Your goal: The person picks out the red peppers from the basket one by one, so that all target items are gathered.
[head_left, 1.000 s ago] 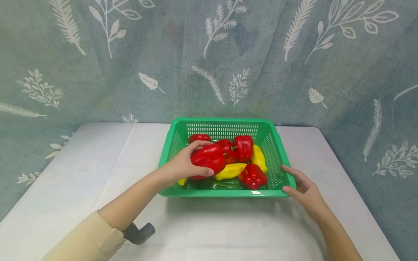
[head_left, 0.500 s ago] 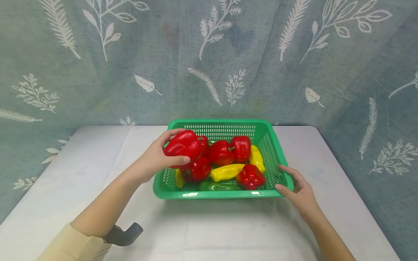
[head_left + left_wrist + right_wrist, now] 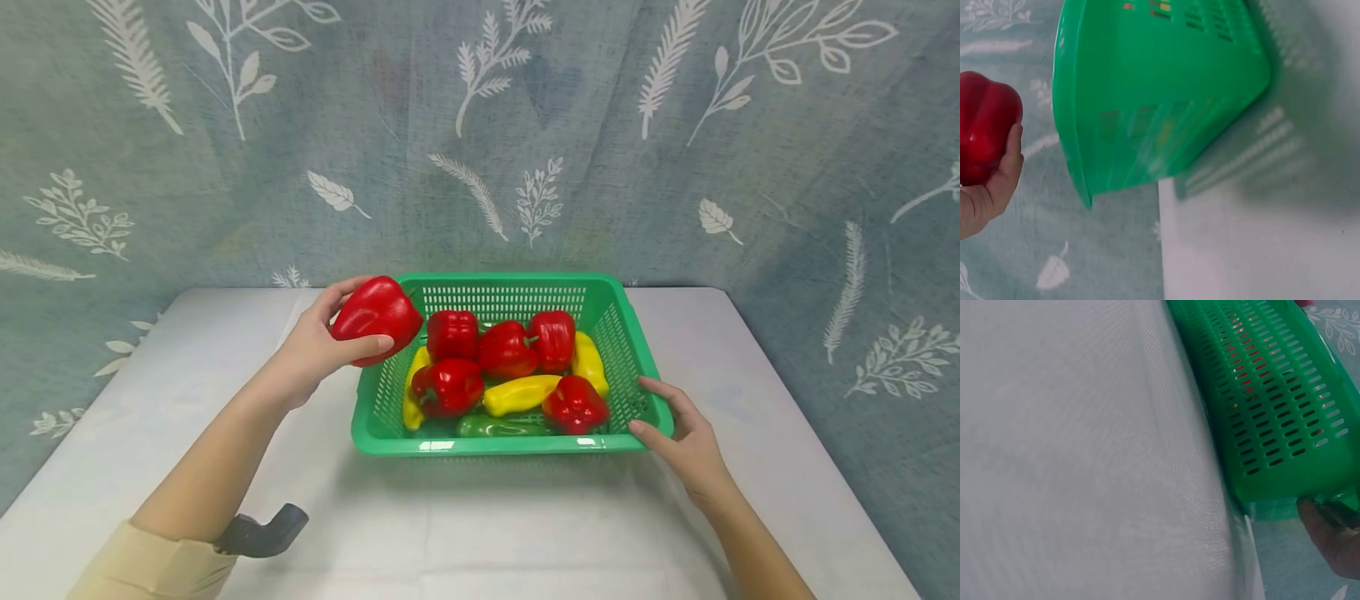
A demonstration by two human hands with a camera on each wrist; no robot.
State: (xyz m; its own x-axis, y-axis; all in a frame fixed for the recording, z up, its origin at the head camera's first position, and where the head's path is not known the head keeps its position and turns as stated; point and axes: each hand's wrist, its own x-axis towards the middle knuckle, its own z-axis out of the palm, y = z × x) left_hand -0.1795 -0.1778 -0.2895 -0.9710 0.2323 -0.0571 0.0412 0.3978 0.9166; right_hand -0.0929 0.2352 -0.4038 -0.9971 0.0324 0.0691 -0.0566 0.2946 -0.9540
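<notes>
My left hand (image 3: 315, 346) grips a red bell pepper (image 3: 378, 321) above the left rim of the green basket (image 3: 502, 446). In the left wrist view the pepper (image 3: 985, 128) is raised beside the basket wall (image 3: 1141, 69), with fingers wrapped along its side. My right hand (image 3: 693, 450) holds the basket's front right corner, thumb on the front rim and fingers on the right side. Inside lie several red bell peppers (image 3: 450, 387), long yellow peppers (image 3: 521, 395) and a long green vegetable (image 3: 498, 427), partly hidden by the front wall.
A white cloth (image 3: 525, 533) covers the table under the basket. Behind it hangs a grey-green curtain (image 3: 420, 208) with white leaf prints. A dark strap end (image 3: 266, 533) sticks out from the left forearm near the beige sleeve (image 3: 153, 567).
My left hand has lifted the bell pepper out of the basket, moving left and up past the left rim. My right hand stays at the basket corner.
</notes>
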